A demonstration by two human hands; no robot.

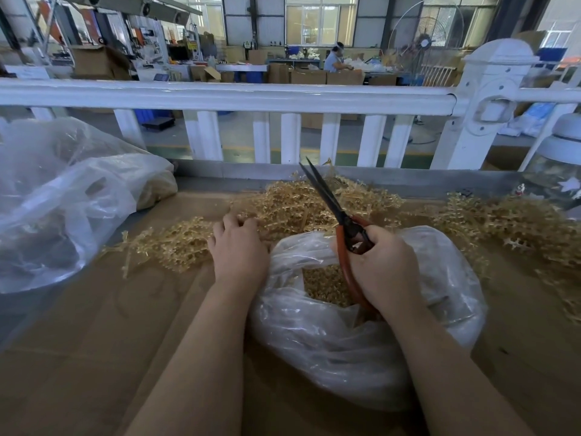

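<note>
My right hand grips red-handled scissors; the dark blades point up and away, slightly parted. My left hand lies palm down on a heap of golden plastic sprigs, its fingertips dug into the pile; whether it pinches a piece is hidden. Below both hands sits an open clear plastic bag with small golden cut pieces inside. The scissors' lower handle hangs over the bag's mouth.
Brown cardboard covers the worktable. A large crumpled plastic bag lies at the left. More golden sprigs spread at the right. A white railing runs along the table's far edge; a workshop with a seated person lies beyond.
</note>
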